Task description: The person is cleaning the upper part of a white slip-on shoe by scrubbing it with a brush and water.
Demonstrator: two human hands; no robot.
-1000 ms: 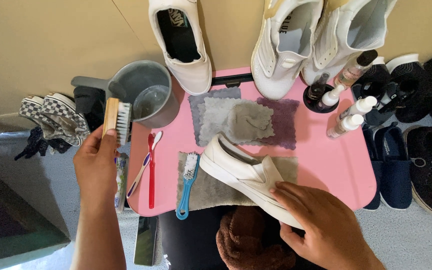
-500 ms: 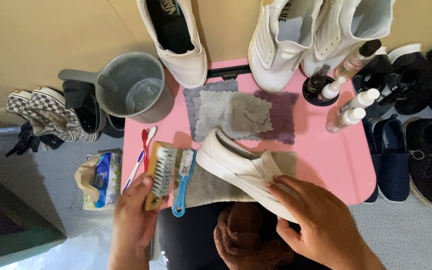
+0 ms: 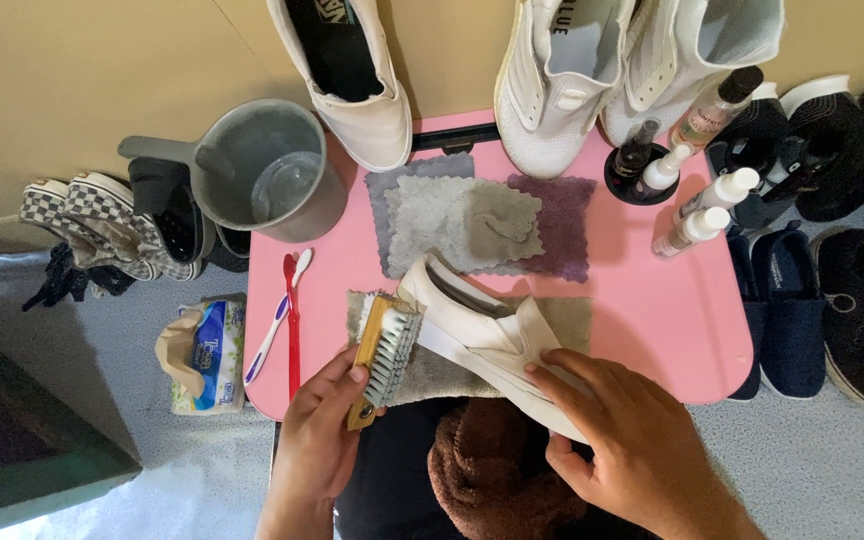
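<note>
We scrub: left grip [image 3: 327,425] closed on wooden brush [image 3: 384,352], bristles touching white slip-on shoe [image 3: 477,330] just right of it; right grip [image 3: 617,440] clamps shoe's toe end. Next likely calls for strokes along the side.

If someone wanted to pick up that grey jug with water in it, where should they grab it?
Probably by the handle of the grey jug, coming from its left side. The handle sticks out sideways toward the checkered shoes, while the round body is wide and holds water, so keeping it level seems wise.
</note>
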